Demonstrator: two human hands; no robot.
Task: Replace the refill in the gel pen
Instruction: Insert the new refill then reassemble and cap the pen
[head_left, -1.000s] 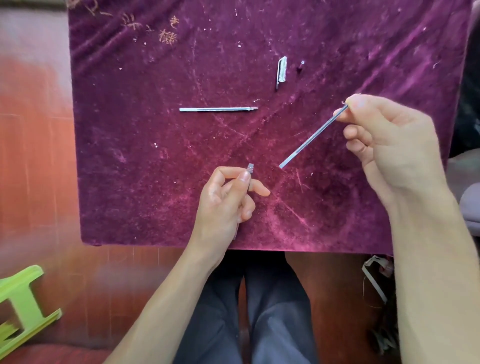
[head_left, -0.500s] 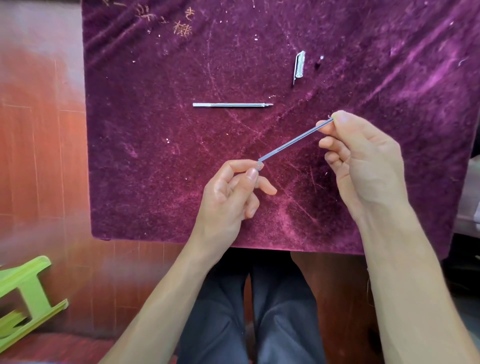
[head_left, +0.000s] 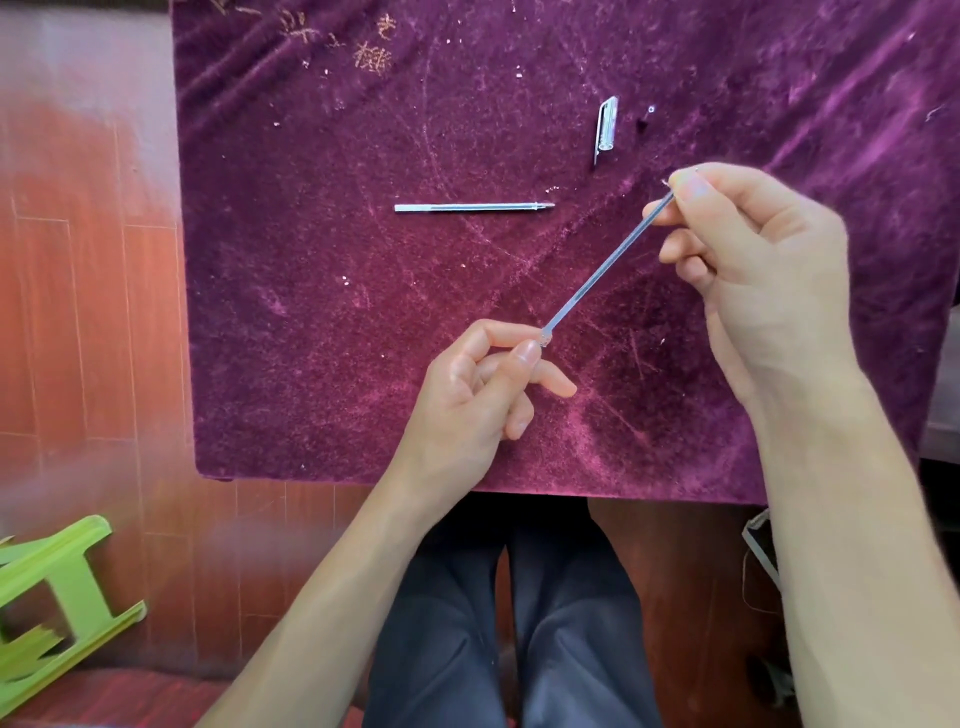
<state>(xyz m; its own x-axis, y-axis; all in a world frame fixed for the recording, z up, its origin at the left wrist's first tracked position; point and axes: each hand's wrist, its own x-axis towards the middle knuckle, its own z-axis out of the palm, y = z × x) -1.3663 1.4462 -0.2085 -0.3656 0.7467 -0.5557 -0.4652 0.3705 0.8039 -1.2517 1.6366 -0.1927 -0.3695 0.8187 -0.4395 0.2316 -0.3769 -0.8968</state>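
My left hand (head_left: 467, 405) is closed around the pen barrel (head_left: 543, 340); only its threaded mouth shows past my thumb. My right hand (head_left: 753, 270) pinches the upper end of a thin clear refill (head_left: 608, 265), which slants down to the left. The refill's lower end meets the barrel's mouth; how far it is inside I cannot tell. A second refill (head_left: 470, 208) lies flat on the purple velvet cloth (head_left: 311, 338), tip pointing right.
The clear pen cap (head_left: 607, 127) lies at the back of the cloth with a small dark pen piece (head_left: 645, 117) beside it. A green plastic stool (head_left: 57, 597) stands on the wooden floor at the lower left. My legs are under the table's near edge.
One second ago the held refill was apart from the barrel. My right hand brought its lower end to the barrel's mouth, and the refill now slants more steeply.
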